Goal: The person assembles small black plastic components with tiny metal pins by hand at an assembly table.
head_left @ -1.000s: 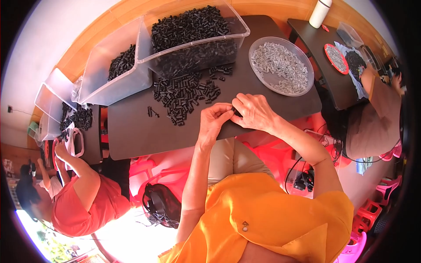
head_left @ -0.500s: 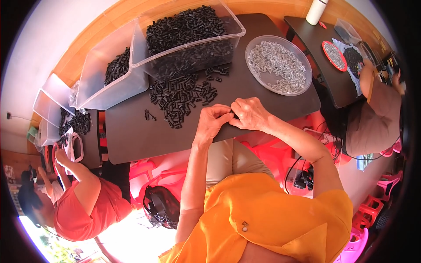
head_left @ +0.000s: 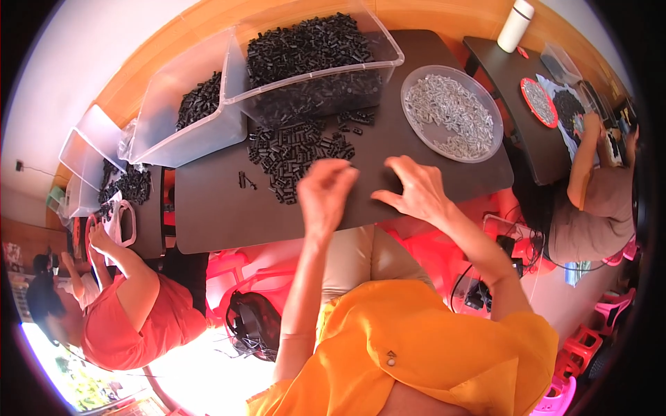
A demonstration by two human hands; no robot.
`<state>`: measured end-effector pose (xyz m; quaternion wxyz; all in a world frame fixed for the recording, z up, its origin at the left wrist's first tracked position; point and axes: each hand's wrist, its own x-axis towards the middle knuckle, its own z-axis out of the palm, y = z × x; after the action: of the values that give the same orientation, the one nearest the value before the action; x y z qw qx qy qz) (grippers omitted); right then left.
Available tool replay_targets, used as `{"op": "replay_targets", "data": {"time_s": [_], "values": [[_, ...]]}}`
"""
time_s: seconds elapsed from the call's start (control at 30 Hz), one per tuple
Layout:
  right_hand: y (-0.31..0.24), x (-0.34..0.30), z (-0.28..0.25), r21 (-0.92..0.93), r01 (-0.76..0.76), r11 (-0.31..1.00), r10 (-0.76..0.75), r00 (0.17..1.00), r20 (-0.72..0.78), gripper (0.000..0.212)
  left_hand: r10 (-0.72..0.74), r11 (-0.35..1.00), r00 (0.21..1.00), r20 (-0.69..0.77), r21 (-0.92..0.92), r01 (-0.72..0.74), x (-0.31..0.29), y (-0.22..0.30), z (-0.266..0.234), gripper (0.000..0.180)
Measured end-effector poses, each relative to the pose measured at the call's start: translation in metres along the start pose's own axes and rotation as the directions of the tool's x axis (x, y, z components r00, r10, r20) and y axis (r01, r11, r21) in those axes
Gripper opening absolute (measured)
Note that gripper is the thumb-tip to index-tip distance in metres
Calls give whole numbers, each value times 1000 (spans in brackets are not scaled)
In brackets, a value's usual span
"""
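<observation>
My left hand (head_left: 325, 197) is raised over the near part of the dark table, beside the heap of small black plastic pieces (head_left: 288, 156). Its fingers are pinched together, somewhat blurred, with a dark tip of what looks like one small black plastic piece (head_left: 352, 166) at the fingertips; the rest is hidden. To its right, my right hand (head_left: 416, 188) is open, thumb and fingers apart with nothing between them. A round, clear tray (head_left: 497, 142) of small silvery-clear pieces (head_left: 451, 114) lies beyond my right hand.
Two clear plastic bins (head_left: 312, 80) (head_left: 156, 145) of black pieces stand at the back left of the table (head_left: 229, 215). A few loose pieces (head_left: 246, 181) lie left of the heap. Co-workers sit at tables left (head_left: 142, 312) and right (head_left: 590, 215). A white flask (head_left: 515, 26) stands far right.
My hands, together at the fingertips before, have come apart. The right has moved right and opened; the left has shifted slightly, still pinched. The whole view has shifted a little.
</observation>
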<state>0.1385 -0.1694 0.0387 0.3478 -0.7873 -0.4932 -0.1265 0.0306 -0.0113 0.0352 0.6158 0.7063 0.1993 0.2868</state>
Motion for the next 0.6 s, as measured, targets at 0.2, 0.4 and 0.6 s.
{"op": "replay_targets", "data": {"time_s": [0.2,0.4,0.6], "values": [[6,-30,3,-9,-194,981,186,950,-249,17,631,776,531,-566,458,-435,79,115,-108,14],[9,-27,6,-49,-146,988,128,958,-258,14,615,672,656,-437,726,-146,144,108,-156,40],[11,-31,7,-126,-146,981,113,964,-240,15,264,875,964,21,416,-248,96,41,-50,13]]}}
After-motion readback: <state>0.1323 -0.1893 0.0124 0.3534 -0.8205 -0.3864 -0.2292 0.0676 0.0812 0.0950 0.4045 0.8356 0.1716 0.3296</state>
